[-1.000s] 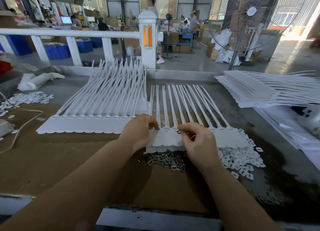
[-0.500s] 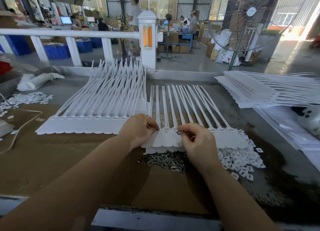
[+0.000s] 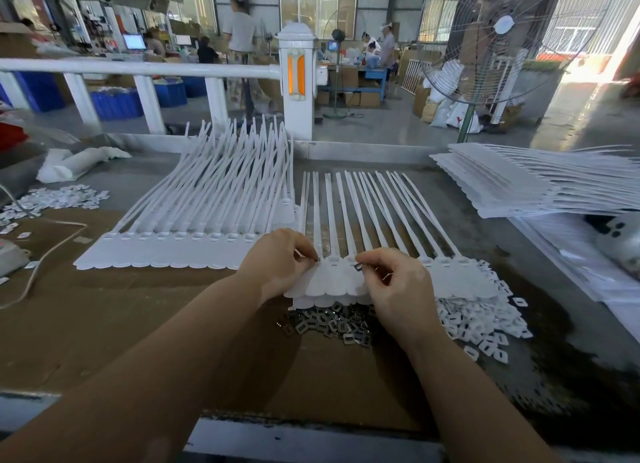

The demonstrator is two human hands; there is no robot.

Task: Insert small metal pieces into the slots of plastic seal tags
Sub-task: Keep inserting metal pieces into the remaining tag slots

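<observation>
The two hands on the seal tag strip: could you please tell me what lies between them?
In the head view, only the strip's white tag heads lie between the left hand and right hand, whose fingers pinch a small metal piece.

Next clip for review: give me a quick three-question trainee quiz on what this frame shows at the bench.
1. True or false: the right hand pinches a small metal piece at the head of the strip of seal tags.
2. Where does the heap of loose metal pieces lie? A) in a blue crate B) on the cardboard just below the strip C) on the far right stack of tags
3. Fill in: the left hand holds the strip at its ____ end.

Key: 1 true; 2 B; 3 left
</observation>
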